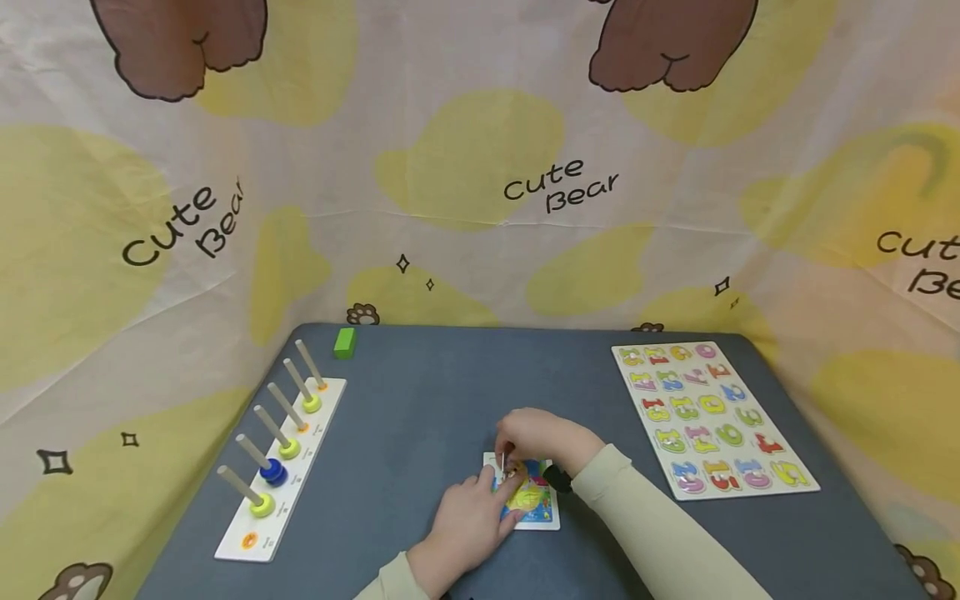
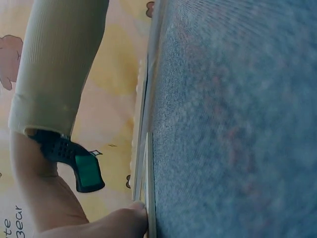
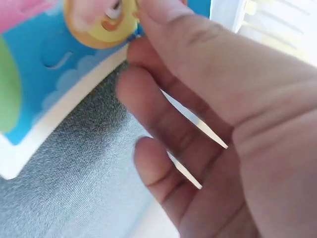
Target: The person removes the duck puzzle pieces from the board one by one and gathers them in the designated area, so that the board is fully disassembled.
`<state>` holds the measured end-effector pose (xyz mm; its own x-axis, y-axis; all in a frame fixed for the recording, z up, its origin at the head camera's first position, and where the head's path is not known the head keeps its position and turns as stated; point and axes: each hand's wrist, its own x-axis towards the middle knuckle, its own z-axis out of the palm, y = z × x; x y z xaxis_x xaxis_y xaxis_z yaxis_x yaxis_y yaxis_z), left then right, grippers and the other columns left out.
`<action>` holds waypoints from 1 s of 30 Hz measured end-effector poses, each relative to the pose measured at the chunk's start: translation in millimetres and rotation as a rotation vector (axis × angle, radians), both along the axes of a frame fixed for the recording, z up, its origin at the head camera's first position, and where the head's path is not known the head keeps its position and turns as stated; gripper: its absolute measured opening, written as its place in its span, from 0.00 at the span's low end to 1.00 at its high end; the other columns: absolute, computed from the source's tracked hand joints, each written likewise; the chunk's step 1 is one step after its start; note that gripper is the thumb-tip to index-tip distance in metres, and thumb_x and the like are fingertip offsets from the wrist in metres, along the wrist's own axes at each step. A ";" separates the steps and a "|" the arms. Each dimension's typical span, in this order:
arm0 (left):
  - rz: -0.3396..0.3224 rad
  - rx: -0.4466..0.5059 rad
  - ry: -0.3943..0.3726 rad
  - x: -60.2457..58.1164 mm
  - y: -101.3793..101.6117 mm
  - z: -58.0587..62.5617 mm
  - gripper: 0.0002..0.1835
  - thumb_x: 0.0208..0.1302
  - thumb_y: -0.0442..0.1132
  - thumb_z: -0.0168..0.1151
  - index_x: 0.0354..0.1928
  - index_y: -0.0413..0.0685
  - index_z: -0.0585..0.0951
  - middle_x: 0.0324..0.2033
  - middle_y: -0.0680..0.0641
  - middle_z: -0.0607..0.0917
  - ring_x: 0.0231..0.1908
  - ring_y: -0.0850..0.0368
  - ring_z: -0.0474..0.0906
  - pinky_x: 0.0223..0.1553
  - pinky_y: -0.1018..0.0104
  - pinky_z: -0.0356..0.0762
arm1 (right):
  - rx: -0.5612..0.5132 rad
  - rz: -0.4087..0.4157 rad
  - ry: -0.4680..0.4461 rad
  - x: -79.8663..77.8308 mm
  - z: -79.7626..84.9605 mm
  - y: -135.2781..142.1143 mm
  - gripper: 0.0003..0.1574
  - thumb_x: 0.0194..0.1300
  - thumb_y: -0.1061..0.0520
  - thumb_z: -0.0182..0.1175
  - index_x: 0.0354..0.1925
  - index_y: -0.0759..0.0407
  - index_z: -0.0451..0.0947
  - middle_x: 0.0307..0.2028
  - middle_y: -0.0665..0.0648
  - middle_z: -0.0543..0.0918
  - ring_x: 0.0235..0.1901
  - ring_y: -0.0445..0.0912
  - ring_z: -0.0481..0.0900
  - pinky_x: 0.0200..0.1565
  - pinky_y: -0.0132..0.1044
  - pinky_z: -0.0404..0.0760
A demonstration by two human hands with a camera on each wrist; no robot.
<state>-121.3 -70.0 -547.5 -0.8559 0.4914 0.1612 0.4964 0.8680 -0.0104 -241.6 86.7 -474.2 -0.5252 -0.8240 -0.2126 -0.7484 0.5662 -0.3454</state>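
the left hand [image 1: 461,521] is not gripping; its fingers stretch over the small picture board [image 1: 546,505], on the near part of the grey-blue table [image 1: 420,417]. the right hand [image 1: 543,437] pinches an orange and yellow piece [image 3: 96,29] by the board's edge. there is wide room left toward the peg board [image 1: 300,454], less toward the number board [image 1: 708,421]. the picture board is bright blue with a white rim. a green block [image 1: 345,342] is by the back edge.
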 end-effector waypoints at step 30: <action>-0.001 -0.006 0.019 4.1 1.8 2.9 0.29 0.73 0.64 0.61 0.72 0.70 0.77 0.36 0.49 0.73 0.21 0.60 0.59 0.19 0.67 0.59 | -0.256 -0.021 -0.415 -31.7 -29.6 12.0 0.02 0.61 0.62 0.75 0.34 0.59 0.93 0.30 0.42 0.83 0.30 0.34 0.77 0.34 0.29 0.80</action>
